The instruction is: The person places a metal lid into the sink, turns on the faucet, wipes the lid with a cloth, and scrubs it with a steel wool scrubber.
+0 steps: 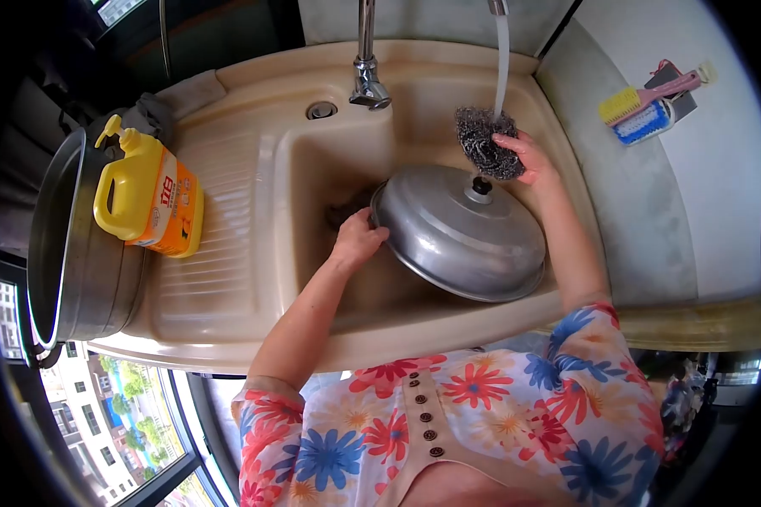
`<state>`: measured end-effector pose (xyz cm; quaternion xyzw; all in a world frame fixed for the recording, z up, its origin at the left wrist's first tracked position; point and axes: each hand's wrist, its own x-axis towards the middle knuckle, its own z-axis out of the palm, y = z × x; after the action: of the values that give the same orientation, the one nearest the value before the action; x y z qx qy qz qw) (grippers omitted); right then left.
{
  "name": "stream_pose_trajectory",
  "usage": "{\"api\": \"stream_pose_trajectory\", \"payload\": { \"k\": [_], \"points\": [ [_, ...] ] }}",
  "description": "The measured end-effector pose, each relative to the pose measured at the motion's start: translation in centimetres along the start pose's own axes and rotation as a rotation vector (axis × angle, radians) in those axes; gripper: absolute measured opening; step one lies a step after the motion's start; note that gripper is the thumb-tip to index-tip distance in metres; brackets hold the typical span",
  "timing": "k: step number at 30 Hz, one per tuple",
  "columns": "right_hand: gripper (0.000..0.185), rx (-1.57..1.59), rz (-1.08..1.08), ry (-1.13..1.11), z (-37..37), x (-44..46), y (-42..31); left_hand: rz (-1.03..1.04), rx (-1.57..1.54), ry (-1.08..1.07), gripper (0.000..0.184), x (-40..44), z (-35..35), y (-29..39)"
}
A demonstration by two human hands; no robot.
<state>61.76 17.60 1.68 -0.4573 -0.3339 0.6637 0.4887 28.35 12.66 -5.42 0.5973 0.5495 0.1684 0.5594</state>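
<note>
Beige drainboard sink (228, 160): domed metal lid (452, 232), edge pinched in left hand (359, 240); steel-wool scourer (484, 145) gripped in right hand (530, 158). Wet scourer evenly, lid held steady.

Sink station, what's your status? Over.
Left hand gripping metal lid by rim. Right hand holding wire scourer under running water. Lid inside sink; nothing visibly in the way.

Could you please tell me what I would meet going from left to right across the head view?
Metal pot, yellow soap bottle, left hand, metal lid, brushes.
</note>
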Motion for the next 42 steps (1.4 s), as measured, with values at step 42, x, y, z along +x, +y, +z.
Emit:
{"api": "stream_pose_trajectory", "payload": {
  "k": [42],
  "points": [
    [0.03, -0.042, 0.047, -0.399, 22.0, 3.2, 3.0, 0.265, 0.542, 0.863, 0.067, -14.5, -27.9, 11.0]
  ]
}}
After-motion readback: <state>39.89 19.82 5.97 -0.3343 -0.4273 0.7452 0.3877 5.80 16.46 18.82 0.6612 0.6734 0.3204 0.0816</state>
